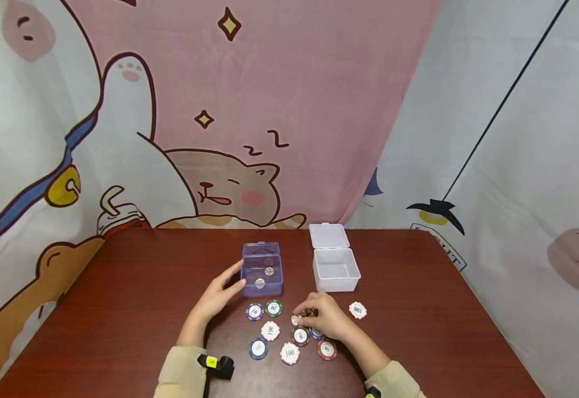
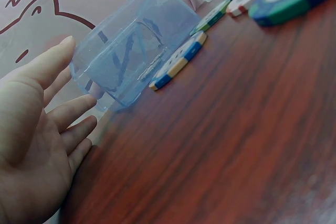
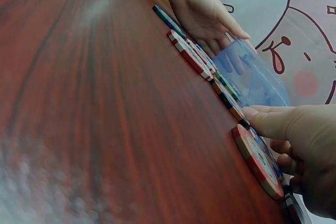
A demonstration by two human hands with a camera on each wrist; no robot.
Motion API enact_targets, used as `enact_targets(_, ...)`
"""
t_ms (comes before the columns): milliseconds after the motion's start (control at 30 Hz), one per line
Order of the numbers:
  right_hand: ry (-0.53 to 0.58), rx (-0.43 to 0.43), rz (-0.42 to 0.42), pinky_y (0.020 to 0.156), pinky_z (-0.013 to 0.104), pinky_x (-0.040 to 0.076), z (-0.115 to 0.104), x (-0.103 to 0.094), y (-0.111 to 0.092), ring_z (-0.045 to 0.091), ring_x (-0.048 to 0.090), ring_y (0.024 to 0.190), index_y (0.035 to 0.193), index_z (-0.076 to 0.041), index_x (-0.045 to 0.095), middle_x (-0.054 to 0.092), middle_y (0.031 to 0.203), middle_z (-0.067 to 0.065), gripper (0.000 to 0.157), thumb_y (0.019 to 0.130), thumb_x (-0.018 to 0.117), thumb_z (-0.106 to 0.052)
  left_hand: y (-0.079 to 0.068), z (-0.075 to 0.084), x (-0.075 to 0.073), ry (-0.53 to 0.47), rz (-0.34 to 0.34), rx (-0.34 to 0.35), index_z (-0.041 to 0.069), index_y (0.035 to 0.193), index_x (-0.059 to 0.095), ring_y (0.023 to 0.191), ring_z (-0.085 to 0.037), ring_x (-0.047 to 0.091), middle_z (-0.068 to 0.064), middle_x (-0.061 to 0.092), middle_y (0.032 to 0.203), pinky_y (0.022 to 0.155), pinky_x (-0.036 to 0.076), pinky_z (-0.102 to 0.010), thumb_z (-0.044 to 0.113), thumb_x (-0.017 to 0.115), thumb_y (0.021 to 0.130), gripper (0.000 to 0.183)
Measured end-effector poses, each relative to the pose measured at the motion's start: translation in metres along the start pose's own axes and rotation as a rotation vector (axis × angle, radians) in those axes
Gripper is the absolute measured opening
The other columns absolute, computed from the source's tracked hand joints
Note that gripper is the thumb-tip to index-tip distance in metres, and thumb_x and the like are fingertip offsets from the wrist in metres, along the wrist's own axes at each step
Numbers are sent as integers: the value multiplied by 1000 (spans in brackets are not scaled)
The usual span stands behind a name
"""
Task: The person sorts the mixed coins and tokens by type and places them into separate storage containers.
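Note:
My left hand (image 1: pixel 214 297) is at the left side of an open clear blue plastic box (image 1: pixel 278 283), its fingers extended; in the left wrist view the fingertips meet the box's side. Two silver coins (image 1: pixel 260 283) lie inside that box. Over the poker chips, my right hand (image 1: pixel 325 316) pinches a small silver coin (image 1: pixel 296 320) between thumb and forefinger. Just below that hand are a black-edged 100 chip (image 1: pixel 300 335), a partly hidden blue chip (image 1: pixel 316 334) and a red 5 chip (image 1: pixel 327 349). In the right wrist view the coin is hidden.
An open white box (image 1: pixel 337 283) stands right of the blue one. Several chips lie in front: blue 10 (image 1: pixel 255 312), green 20 (image 1: pixel 274 308), blue 5 (image 1: pixel 257 348), white 100s (image 1: pixel 290 353). Another white 100 chip (image 1: pixel 357 310) lies right, on the brown table (image 1: pixel 418 331).

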State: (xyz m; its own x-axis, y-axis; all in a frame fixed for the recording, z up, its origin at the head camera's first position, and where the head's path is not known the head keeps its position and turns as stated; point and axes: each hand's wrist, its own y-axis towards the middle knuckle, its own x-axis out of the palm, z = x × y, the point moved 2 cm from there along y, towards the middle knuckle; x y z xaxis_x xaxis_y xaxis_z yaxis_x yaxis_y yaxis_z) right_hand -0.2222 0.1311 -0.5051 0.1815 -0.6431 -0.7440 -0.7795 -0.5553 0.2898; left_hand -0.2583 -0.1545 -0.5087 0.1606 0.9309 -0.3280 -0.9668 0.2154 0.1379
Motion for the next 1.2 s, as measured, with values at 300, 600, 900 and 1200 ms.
enact_targets(300,-130,-43,-56,68,28,30,-8,-1,1,8,41,75,90,-23,66,52,75,-12,19,72,73,-26,-9,22,-4,-7,-18,5,12,138,36,130,-29,23,-10,35,139,100,16,-54,19,58,88,55)
enact_targets(600,-142,-27,-47,70,31,29,-11,-2,0,9,41,77,86,-22,64,51,74,-11,19,71,74,-24,-4,6,-3,-31,-10,29,13,138,37,130,-26,23,-7,37,138,101,15,-53,16,58,88,54)
enact_targets(900,-123,-12,37,66,25,29,-8,0,-1,6,40,71,73,-27,61,46,66,-15,13,72,74,-25,-3,-1,-1,-23,3,45,15,138,38,129,-24,24,-6,37,138,101,15,-53,19,58,88,53)
enact_targets(1200,18,60,73,60,22,32,-9,1,1,9,40,67,68,-23,62,43,64,-15,13,73,72,-16,-1,0,0,-10,2,22,17,137,38,129,-24,25,-5,38,138,101,16,-52,22,59,87,54)
